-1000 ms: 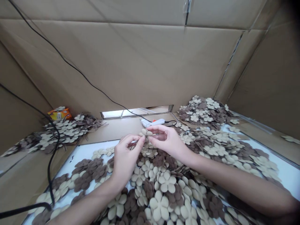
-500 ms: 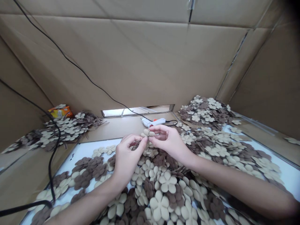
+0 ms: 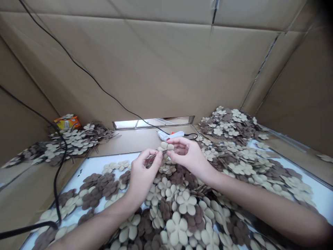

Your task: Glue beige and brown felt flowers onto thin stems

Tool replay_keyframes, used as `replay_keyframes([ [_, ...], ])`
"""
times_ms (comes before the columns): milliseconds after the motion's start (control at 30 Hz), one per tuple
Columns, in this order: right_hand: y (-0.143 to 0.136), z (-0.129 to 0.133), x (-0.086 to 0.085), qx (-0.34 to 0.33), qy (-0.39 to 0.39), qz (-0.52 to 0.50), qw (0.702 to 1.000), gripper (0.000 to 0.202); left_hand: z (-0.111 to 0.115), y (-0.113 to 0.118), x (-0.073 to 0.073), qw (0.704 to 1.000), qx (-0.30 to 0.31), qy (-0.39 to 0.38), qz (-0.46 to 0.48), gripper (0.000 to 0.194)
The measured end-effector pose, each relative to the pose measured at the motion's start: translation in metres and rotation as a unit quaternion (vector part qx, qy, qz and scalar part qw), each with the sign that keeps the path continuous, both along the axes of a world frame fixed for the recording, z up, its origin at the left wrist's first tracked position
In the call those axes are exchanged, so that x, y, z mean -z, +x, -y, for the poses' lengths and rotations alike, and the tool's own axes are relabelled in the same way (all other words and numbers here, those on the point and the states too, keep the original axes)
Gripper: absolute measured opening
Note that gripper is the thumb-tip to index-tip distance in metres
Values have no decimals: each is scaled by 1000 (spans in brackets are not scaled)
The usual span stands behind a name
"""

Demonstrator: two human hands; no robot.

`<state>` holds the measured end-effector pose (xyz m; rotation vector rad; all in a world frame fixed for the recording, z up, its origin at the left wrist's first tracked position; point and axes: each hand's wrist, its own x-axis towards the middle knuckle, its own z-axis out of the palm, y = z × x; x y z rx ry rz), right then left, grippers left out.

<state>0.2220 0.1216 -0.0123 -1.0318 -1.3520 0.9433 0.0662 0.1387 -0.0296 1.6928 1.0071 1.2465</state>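
A cream petalled flower (image 3: 164, 146) is held up in front of me between both hands, above the heap of flowers. My left hand (image 3: 144, 168) pinches it at its lower left edge with thumb and forefinger. The fingers of my right hand (image 3: 189, 158) close on its right side. A thin brown strip or stem shows at my left fingers; whether it is joined to the flower I cannot tell. Just behind the flower lies a white glue gun (image 3: 170, 135) with a black cord. Loose cream flowers (image 3: 177, 229) and brown flowers (image 3: 238, 229) spread below my hands.
A pile of flowers (image 3: 229, 123) stands at the back right, and stemmed flowers (image 3: 75, 139) lie at the back left beside an orange-yellow packet (image 3: 68, 122). A black cable (image 3: 58, 173) runs down the left. Cardboard walls (image 3: 156, 69) enclose the white board (image 3: 85, 166).
The flower has tilted so that more of its petals face me, and my right fingers have shifted slightly on it. My left hand has moved a little to the right.
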Motion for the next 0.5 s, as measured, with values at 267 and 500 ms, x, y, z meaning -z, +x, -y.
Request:
replay_keyframes([
  [267, 0, 1, -2, -6, -10, -16, 1000, 27, 0, -1, 0, 1000, 10, 3, 6, 19],
  [500, 1, 0, -1, -7, -23, -20, 1000, 28, 0, -1, -1, 1000, 4, 1, 8, 22],
])
